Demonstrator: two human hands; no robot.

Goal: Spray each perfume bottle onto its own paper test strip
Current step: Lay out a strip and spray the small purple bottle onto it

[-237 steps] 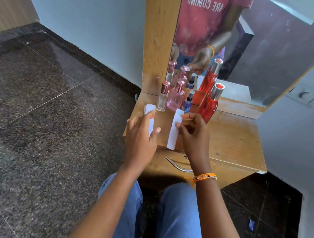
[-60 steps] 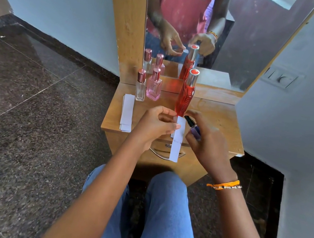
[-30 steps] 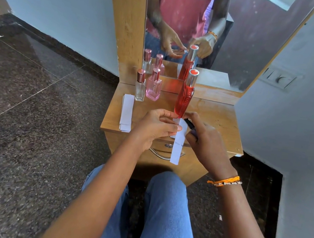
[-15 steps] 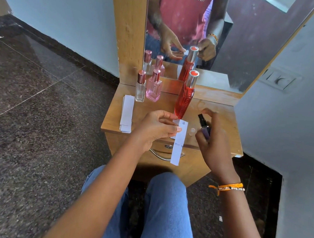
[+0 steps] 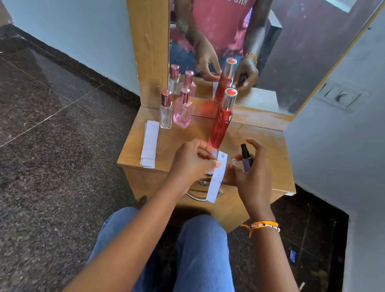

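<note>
My left hand pinches a white paper test strip that hangs upright in front of the dresser's edge, with a damp spot near its top. My right hand grips a small purple perfume bottle with a black nozzle, just right of the strip, index finger raised above the nozzle. A small clear cap lies on the wood between hand and strip. A tall red bottle stands behind the strip. A clear bottle and a pink bottle stand at the back left.
A stack of white strips lies on the left of the wooden dresser top. A mirror rises behind it. A drawer handle sits below the front edge. Walls close in on the right, dark stone floor on the left.
My right hand drew the purple bottle away to the right of the strip, then held it there. The strip now shows a damp spot near its top. My left hand kept its hold.
</note>
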